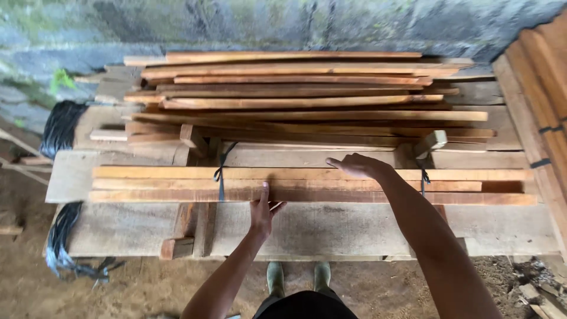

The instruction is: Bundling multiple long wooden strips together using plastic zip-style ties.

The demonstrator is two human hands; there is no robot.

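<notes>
A row of long reddish wooden slats (177, 183) lies flat across a workbench of rough planks (354, 227). Black straps run under the slats at the left (220, 177) and at the right (423, 180). My left hand (261, 211) presses against the near edge of the slats, thumb up on the wood. Palm down, my right hand (358, 166) rests on the far edge of the same row, fingers spread. Behind it sits a loose pile of similar slats (295, 97).
A grey block wall (266, 23) rises behind the bench. More stacked slats (540, 100) bound with black straps lean at the right. Coils of black strapping (59, 127) hang at the bench's left end. Dirt floor and my green boots (297, 276) are below.
</notes>
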